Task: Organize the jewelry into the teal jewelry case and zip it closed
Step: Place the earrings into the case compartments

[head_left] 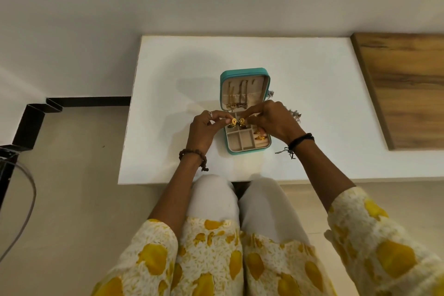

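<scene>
Head view, landmark = teal jewelry case point(245, 74), lying unzipped and open on the white table point(168, 67), lid tipped up on the far side, tray of small compartments on the near side. Left of the case: left hand point(206, 127), ring on one finger, brown bead bracelet point(192, 155) at the wrist — fingers curled, thumb and fingertips pinching a gold earring point(233, 120). That earring sits over the case's hinge line, at the left edge of the tray. Just beside it, nearly touching, a second gold earring point(242, 121), pinched by the right hand point(274, 120), which hovers over the case's right half; black thread band point(301, 140) on that wrist. Inside the lid: gold chains point(236, 90) hanging, small pendants at the pocket. In the tray's near-right compartment: more gold pieces point(260, 137). Right of the case, partly hidden behind the right hand — silvery jewelry point(295, 114) on the table. Farther right of the case: a wooden board point(406, 89).
</scene>
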A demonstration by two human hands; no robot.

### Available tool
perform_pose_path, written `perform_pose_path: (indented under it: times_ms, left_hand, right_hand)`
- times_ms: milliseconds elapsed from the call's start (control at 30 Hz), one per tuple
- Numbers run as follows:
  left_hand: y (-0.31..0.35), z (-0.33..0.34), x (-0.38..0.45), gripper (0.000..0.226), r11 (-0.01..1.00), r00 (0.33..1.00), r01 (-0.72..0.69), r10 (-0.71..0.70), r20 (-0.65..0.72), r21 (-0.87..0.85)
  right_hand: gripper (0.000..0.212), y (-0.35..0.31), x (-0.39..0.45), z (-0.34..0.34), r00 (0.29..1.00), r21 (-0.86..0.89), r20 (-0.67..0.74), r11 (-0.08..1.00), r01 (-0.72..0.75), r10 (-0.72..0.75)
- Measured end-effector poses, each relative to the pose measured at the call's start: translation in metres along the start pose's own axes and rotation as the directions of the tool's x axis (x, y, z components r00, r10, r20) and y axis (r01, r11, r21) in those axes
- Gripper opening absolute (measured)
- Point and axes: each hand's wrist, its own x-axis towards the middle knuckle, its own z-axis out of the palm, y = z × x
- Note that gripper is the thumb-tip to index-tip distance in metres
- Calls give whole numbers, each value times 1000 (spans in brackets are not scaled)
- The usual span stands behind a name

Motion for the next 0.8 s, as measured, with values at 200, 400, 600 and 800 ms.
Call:
perform_pose_path:
  times_ms: [200,400,600,800]
  left_hand:
    - [-7,5,-3,17,999,1000,13,-14,-25,-34]
    - [-4,8,-3,18,999,999,14,-15,-30,-47]
    - [-4,8,-3,18,999,999,27,-28,-39,-38]
    - [-4,7,-3,18,999,998,33,-35,-43,-37]
  right_hand:
    - [21,3,10,-7,999,-130,45,991,13,-7]
    - [24,-5,12,-8,997,-217,74,976,29,-13]
    - [30,-10,11,-9,993,-233,111,972,-1,28]
    - [25,-6,8,3,988,-362,-74,927,98,-134]
